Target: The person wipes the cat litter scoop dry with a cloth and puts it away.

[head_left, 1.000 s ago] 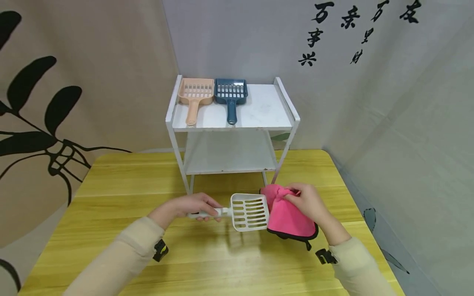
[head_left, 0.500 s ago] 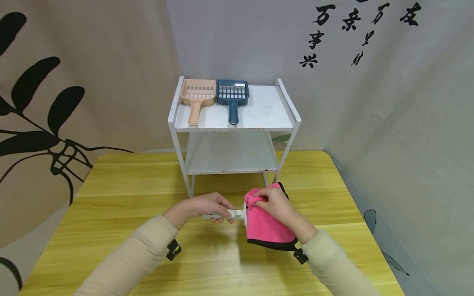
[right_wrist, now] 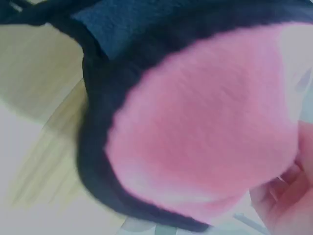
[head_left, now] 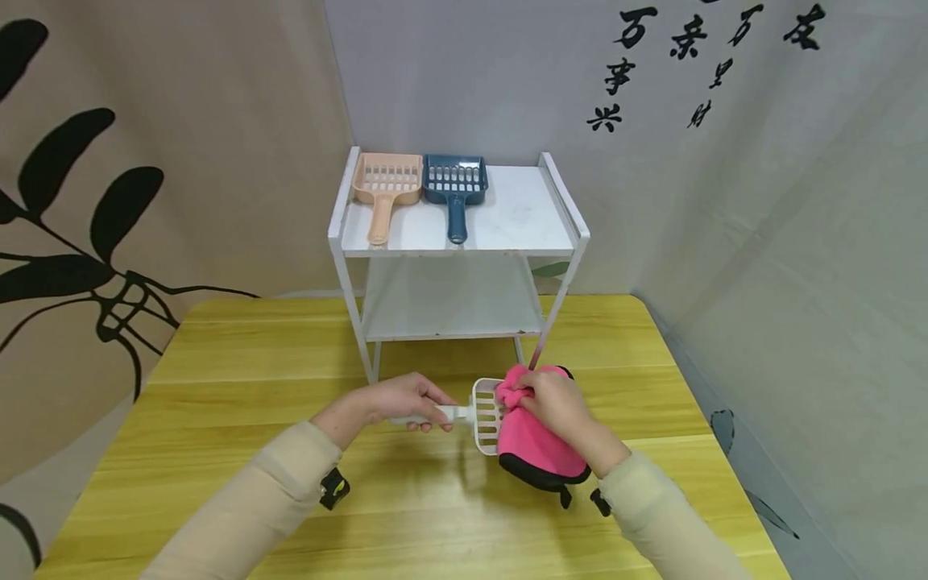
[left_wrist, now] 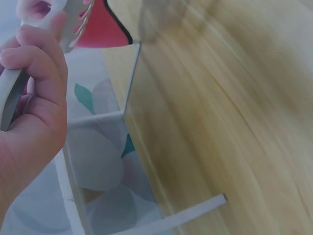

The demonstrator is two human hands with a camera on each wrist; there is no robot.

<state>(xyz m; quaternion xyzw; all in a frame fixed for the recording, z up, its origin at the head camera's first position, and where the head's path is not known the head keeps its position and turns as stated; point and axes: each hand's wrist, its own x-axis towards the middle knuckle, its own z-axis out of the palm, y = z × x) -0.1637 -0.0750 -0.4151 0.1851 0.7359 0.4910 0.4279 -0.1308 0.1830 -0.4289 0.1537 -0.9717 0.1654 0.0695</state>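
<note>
My left hand [head_left: 408,398] grips the handle of a white slotted litter scoop [head_left: 484,441] above the table, its head pointing right. In the left wrist view my fingers curl round the scoop's handle [left_wrist: 9,93]. A pink cloth [head_left: 532,443] with black edging is pinched and bunched in my right hand [head_left: 564,403] at the scoop's head. It covers the right part of that head, which I cannot see. Close up in the right wrist view, the cloth [right_wrist: 205,122] hangs from the hand [right_wrist: 291,196], and a dark blue patch shows beyond its edging.
A white two-tier shelf [head_left: 453,298] stands at the back of the wooden table [head_left: 239,362]. On its top tier a peach scoop [head_left: 382,216] and a dark blue scoop [head_left: 456,211] lie side by side at the left. A printed curtain hangs behind.
My right hand brought the cloth left across the scoop's head, hiding it, then drew back slightly right, baring the head's left part. My left hand shifted a little right with the scoop.
</note>
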